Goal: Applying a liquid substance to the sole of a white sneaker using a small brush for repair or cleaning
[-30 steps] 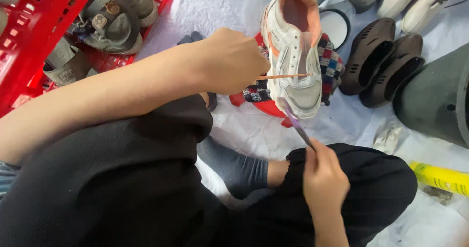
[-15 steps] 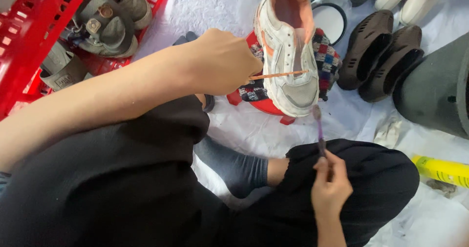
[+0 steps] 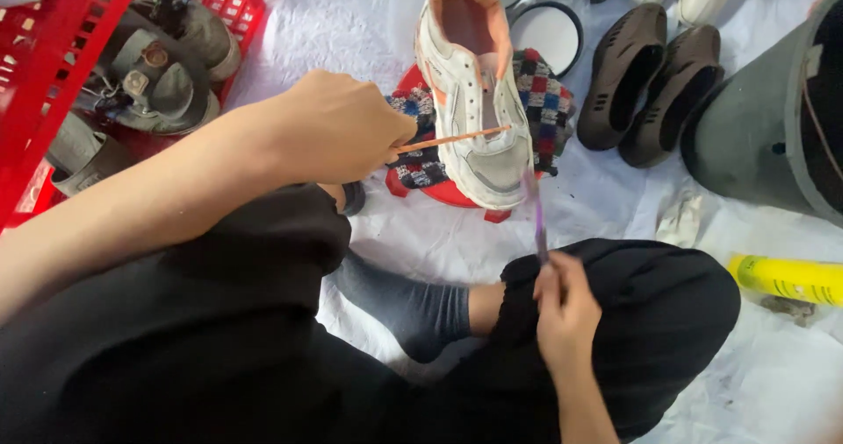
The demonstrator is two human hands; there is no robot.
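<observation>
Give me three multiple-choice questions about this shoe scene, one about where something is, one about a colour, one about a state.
1. Where is the red crate?
A. upper left
B. lower right
C. centre

2. What colour is the tube at the right edge?
A. blue
B. yellow
C. black

3. How does the left hand hold the thin stick?
A. lying loose beside it
B. gripped, tip against the white sneaker
C. snapped in half

Answers: 1 A, the crate fills the upper left corner. 2 B, the tube is plainly yellow. 3 B, the closed hand points the stick at the sneaker's laces.
</observation>
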